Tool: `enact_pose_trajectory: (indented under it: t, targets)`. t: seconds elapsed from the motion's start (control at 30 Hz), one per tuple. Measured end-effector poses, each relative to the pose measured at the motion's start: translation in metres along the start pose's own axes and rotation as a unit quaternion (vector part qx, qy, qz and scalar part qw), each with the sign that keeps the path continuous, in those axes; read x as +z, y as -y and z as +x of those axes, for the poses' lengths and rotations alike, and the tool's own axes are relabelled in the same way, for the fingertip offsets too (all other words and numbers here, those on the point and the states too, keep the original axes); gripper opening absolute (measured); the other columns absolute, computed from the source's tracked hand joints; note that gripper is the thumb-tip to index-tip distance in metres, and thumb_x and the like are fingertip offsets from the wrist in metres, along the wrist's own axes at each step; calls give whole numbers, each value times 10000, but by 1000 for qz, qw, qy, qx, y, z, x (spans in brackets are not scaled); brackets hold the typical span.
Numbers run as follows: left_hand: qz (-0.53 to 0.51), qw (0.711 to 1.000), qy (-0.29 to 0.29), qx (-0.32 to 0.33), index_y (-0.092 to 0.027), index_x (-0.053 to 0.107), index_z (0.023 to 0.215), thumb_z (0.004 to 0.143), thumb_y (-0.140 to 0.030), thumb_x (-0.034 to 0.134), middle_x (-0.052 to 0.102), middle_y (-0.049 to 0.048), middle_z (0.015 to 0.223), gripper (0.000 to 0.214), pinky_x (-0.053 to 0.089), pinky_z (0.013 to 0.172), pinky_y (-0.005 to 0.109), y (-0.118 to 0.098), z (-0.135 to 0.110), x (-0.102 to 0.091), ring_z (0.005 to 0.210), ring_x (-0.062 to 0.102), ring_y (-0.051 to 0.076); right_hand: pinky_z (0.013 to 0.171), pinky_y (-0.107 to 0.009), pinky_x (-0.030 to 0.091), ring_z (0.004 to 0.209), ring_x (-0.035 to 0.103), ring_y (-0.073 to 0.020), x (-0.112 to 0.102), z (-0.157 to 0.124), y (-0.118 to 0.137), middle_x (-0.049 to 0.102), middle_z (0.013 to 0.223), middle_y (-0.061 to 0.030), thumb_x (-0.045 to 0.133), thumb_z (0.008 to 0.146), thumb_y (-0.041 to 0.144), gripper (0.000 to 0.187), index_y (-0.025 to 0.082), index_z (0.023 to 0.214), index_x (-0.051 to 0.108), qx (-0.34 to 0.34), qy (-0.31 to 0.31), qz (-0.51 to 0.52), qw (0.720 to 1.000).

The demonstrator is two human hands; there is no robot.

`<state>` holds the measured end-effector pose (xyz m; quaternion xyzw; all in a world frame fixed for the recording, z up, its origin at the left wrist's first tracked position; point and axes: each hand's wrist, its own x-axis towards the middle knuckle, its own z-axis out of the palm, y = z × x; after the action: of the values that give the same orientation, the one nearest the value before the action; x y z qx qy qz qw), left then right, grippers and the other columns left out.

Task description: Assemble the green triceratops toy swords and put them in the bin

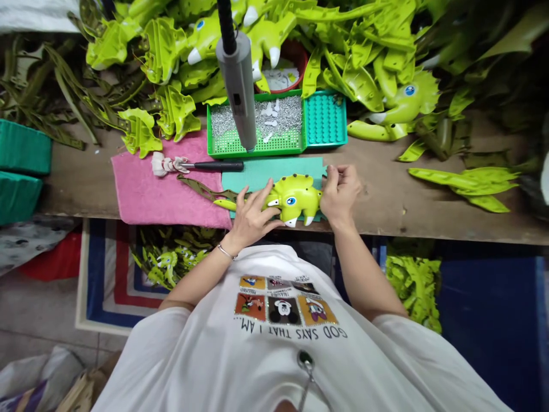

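Note:
A lime-green toy dinosaur head (302,197) with a blue eye, white horns and a frill lies on a teal mat (266,169). My left hand (253,218) grips its left side, thumb at the bottom edge and fingers across the upper side. Fingers curled in a pinch, my right hand (342,193) is against the head's right side; what it pinches is too small to make out. An olive strip-like part (199,187) reaches left from under my left hand. Left of the mat, a black-handled hammer (214,166) with a cloth-wrapped head rests on a pink towel (137,194).
A grey electric screwdriver (241,86) hangs over a green tray (212,147) of screws and small white parts. Heaped green shells (165,48) line the back. Olive parts (68,86) lie at left. Below the table edge stand bins, one holding green pieces (414,292).

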<state>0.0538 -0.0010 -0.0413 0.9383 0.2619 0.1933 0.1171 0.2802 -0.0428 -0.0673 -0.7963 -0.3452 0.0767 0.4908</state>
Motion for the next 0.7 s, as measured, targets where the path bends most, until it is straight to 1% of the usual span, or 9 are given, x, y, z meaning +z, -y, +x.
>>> enact_pose_trajectory:
  t: [0.1,0.23,0.33,0.4,0.53,0.63,0.7]
  targets:
    - [12,1000,-12,7,-215,732,921,918,-548,636,530,227,1492,346,396,1085,589,1,-1,2,1227,642,302,607,-297,427,589,562,-144,0,-1,0,567,682,13,453,957,557,365,223,812,487,-1,-2,-7,1000]
    - [14,1000,-3,-3,-221,731,884,937,-558,602,553,212,1477,364,400,1065,579,2,0,4,1202,651,298,656,-311,445,649,601,-160,0,-1,-2,590,715,-4,457,960,516,328,220,824,492,-8,-5,-7,1000]
    - [6,1000,6,-4,-215,713,868,942,-568,589,547,209,1483,381,401,1059,571,2,1,2,1207,647,303,680,-314,442,683,614,-165,0,-1,-3,608,729,-10,458,956,494,309,220,818,495,-14,-10,-10,1000]
    - [-1,1000,6,4,-208,689,887,968,-531,567,537,212,1490,354,408,1059,556,3,2,-2,1217,647,295,671,-310,432,673,607,-163,-1,-1,-2,612,718,-8,457,950,503,319,221,805,495,-16,-6,-8,1000]
    - [4,1000,-25,12,-199,608,923,1023,-342,517,590,217,1435,196,451,1032,494,6,7,-4,1172,686,246,646,-304,412,648,591,-165,-2,-2,2,601,685,-3,447,944,544,357,227,782,480,-10,-7,-3,1000]
    - [-2,998,-65,19,-209,542,979,998,-315,577,633,220,1383,113,489,977,467,7,9,-2,1124,713,245,614,-301,395,605,561,-167,-2,-3,7,571,640,5,451,928,551,352,233,777,476,5,0,7,1000]
    - [-15,994,-101,27,-215,505,1026,973,-298,625,651,226,1356,155,503,941,453,8,10,0,1064,733,247,603,-302,389,584,539,-169,-2,-2,10,561,626,5,454,912,555,347,238,772,469,18,10,13,1000]
